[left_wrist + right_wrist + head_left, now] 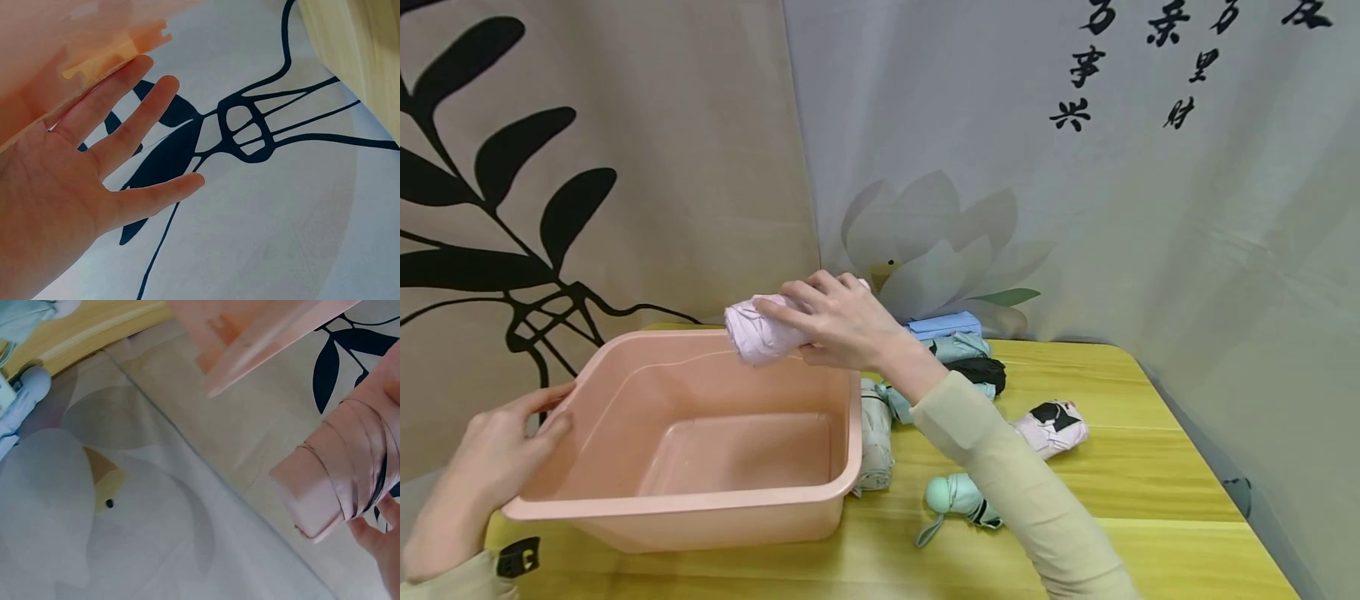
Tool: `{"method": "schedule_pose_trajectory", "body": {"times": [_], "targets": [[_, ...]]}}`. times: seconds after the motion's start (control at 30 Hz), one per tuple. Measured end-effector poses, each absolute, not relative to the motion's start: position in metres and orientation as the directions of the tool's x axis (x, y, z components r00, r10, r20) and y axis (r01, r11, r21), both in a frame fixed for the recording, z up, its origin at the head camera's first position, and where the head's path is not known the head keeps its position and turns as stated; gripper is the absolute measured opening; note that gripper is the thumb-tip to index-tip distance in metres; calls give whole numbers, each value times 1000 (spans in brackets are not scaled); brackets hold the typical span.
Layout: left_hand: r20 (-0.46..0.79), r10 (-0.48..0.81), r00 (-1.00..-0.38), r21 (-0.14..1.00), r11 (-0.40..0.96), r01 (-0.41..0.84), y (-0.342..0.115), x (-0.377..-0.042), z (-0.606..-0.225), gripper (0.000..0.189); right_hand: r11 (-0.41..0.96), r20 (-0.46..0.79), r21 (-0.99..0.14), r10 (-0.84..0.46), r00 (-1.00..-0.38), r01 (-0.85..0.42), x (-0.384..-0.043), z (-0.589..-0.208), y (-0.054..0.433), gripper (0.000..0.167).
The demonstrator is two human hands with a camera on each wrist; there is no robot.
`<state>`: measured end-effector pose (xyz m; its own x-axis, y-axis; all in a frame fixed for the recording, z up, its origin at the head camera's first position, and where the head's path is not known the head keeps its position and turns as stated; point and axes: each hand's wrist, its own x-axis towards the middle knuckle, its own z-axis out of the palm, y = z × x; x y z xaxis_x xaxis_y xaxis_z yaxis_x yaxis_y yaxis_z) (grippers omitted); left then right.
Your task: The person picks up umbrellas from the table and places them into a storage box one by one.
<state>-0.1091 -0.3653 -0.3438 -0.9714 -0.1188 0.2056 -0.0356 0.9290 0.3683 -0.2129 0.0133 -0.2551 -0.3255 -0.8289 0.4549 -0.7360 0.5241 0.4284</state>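
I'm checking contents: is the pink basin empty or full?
Empty, as far as visible: the basin shows bare floor; the right hand holds a pink bundle.

a homely, curtained corner

we take this for the corner of a room hung with cloth; whether a home or a made-up set, we cannot tell. a yellow wood-grain table (1150, 492) fills the corner. behind the table, beige cloth (692, 142) and grey cloth (1150, 242) meet at an upright line. above the table's left we see a dark leaf print (463, 62); just beyond its far edge, a pale lotus print (936, 271); higher, toward its right, black brush characters (1072, 114). folded umbrellas (958, 497) on the table are ordinary household goods.
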Motion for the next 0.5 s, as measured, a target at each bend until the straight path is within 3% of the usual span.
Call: {"method": "schedule_pose_trajectory", "body": {"times": [0.17, 0.5], "targets": [[224, -113, -968, 359, 933, -25, -366, -109, -344, 49, 502, 378, 439, -856, -354, -746, -208, -250, -7, 58], [234, -107, -966, 356, 934, -17, -366, -109, -344, 49, 410, 234, 464, -912, -338, -785, -197, -245, -46, 61]]}}
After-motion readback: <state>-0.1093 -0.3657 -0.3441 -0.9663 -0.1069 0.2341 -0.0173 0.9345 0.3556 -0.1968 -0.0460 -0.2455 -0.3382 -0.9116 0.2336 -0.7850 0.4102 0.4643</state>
